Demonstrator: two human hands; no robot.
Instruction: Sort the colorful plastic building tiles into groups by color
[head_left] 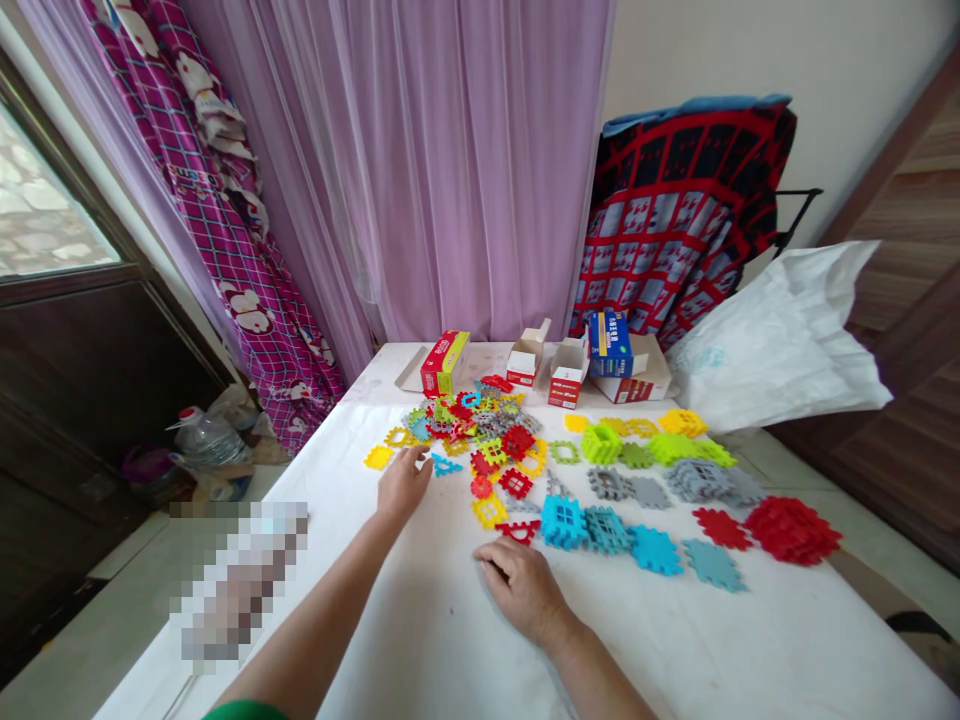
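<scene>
My left hand point(405, 484) reaches to the near left edge of a mixed pile of plastic notched building pieces point(491, 425). Its fingers are stretched forward and apart, with no piece visible in them. Just right of its thumb lies a blue triangular piece point(446, 466); beyond the fingers is a yellow piece point(397, 437). My right hand point(529, 592) rests on the table, its fingers curled in and nothing seen in them. Close ahead of its knuckles are a red triangular piece point(519, 531) and a stack of blue window pieces point(562, 522).
On the right, pieces lie grouped by colour: a red stack point(793, 530), grey pieces point(697, 480), lime pieces point(600, 443) and yellow ones point(682, 422). Small cartons point(445, 364) line the back, with a white bag point(780, 340) at the right. A blurred-out object point(244, 585) lies at the left edge.
</scene>
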